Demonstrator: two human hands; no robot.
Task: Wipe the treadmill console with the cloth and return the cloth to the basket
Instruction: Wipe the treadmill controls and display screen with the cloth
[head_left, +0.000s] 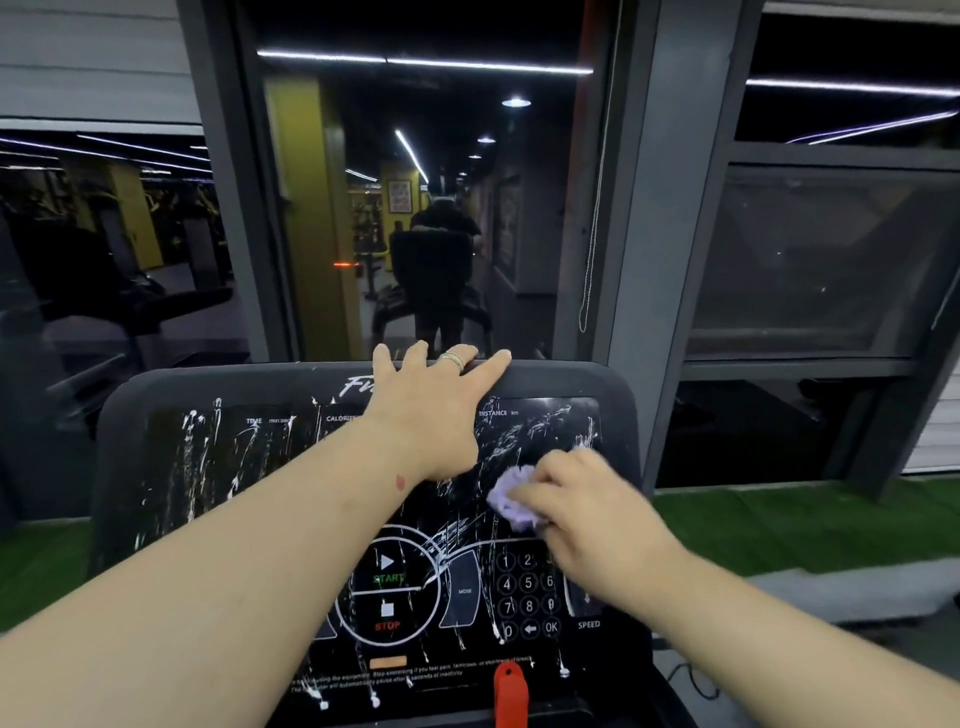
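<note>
One treadmill console (218, 467) — a wide black panel filling the lower centre of the frame, its long axis running left to right, its face tilted up toward the camera and streaked all over with white marks. One cloth (511, 496), lilac, bunched into a small wad with no clear long axis, lies against the console face at right of centre, just below the DISTANCE readout and above the number keypad (527, 597). Two hands. The right hand (582, 514) comes in from the lower right with its fingers curled over the cloth, holding it against the panel; this grip covers the wad's right part and is somewhat motion-blurred. The left hand (436, 410) reaches from the lower left, fingers straight and spread over the console's top edge at centre, palm flat on the panel, holding nothing; one ring (453, 359) shows on a finger. One round START/STOP control (387, 592) sits at lower centre, one red safety clip (511, 693) at the bottom edge. Behind the console — a dark window (415, 208) reflecting ceiling lights, with green turf (805, 519) at right.
</note>
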